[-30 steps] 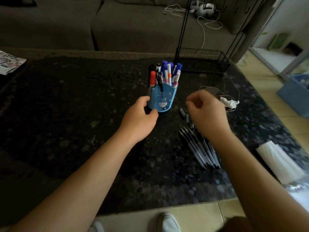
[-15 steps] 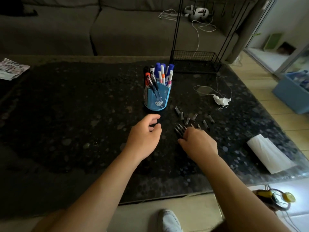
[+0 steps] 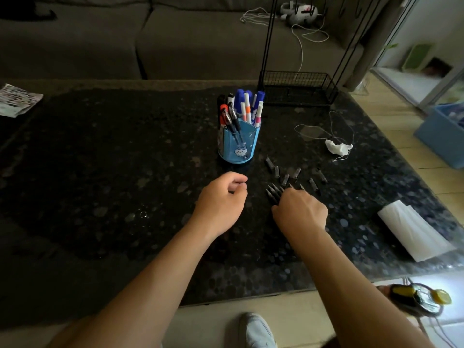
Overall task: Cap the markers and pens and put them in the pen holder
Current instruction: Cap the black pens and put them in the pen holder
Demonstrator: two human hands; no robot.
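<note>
Right hand [image 3: 301, 212] is down flat on the row of uncapped pens [image 3: 273, 190], fingers curled over their barrels; only the dark tips poke out past the knuckles, and whether one is pinched yet, I cannot tell. Left hand [image 3: 221, 199] hovers just beside it, fingers loosely curled, thumb near the forefinger, nothing in it. Just beyond the pen tips, the loose caps [image 3: 286, 178] lie scattered on the dark speckled table [image 3: 100, 172], toward its right half. Further back, near the far edge, the blue pen holder [image 3: 238, 144] stands upright, packed with capped markers and pens. Right of it, a crumpled white scrap [image 3: 337, 148] with a thin cord. Near the right edge lies a folded white tissue [image 3: 411, 232]; a wire rack [image 3: 298, 87] sits at the far-right corner.
</note>
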